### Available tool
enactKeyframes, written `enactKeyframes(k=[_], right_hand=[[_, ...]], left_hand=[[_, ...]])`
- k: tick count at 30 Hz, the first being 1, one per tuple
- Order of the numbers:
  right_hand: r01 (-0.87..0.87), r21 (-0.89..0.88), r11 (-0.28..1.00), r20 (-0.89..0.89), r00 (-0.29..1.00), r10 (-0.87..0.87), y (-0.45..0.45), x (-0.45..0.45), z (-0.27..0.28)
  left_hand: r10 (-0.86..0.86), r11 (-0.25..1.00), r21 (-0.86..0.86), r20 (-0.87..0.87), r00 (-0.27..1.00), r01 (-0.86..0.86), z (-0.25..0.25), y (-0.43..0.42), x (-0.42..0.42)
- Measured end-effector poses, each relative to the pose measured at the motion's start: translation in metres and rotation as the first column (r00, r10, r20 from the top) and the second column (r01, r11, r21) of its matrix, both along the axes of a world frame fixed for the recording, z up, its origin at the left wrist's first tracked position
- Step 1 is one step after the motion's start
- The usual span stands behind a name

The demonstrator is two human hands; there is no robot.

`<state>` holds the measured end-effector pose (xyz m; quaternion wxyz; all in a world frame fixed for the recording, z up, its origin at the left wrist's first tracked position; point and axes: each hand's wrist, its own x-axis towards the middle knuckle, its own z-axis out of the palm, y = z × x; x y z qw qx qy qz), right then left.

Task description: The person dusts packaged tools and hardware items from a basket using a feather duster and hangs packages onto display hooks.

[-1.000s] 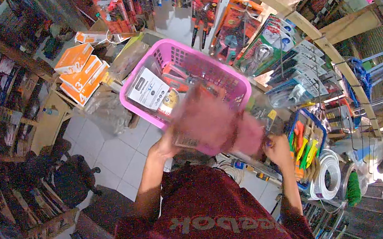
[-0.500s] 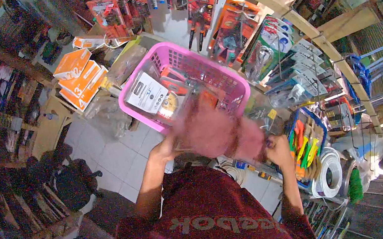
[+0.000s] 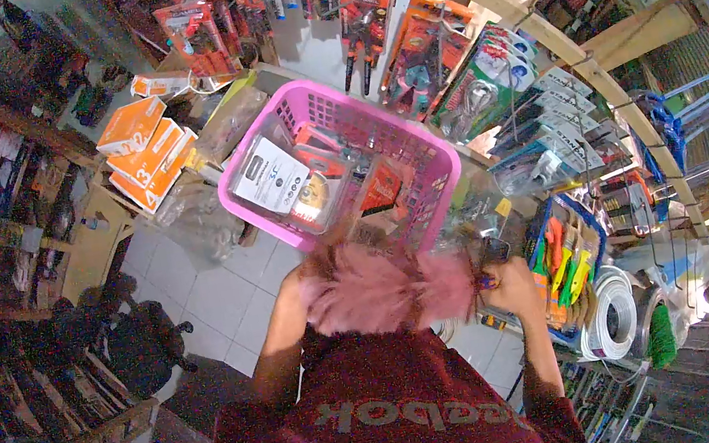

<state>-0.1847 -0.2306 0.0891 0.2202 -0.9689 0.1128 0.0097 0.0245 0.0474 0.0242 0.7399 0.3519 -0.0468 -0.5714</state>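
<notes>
My right hand (image 3: 510,286) is closed round the handle end of a fluffy pink duster (image 3: 374,288). The duster lies across the front of my body, just below the near rim of a pink basket (image 3: 294,92). Only the wrist side of my left hand (image 3: 295,285) shows at the duster's left end; its fingers are hidden behind the fluff. Inside the basket are a white-labelled package (image 3: 270,174), a clear pack with a yellow round item (image 3: 314,198) and an orange-and-black packet (image 3: 382,187).
Orange boxes (image 3: 148,157) are stacked left of the basket. Packaged tools (image 3: 363,25) hang behind it. To the right are a blue-rimmed tray of colourful knives (image 3: 597,225), a white cable coil (image 3: 592,332) and a wooden rail (image 3: 569,50). Floor tiles (image 3: 209,296) show at lower left.
The duster has moved down towards my body, off the basket's near part, uncovering the orange-and-black packet. My left hand has become mostly hidden behind the duster. My right hand keeps its hold.
</notes>
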Motion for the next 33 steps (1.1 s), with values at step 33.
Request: enactKeyframes(k=[33], right_hand=[[0.177,-0.022,0.984,0.154,0.973,-0.172,-0.011,-0.011,0.004]], left_hand=[[-0.150,0.971,0.203,0.094,0.984,0.128,0.038,-0.011,-0.006]])
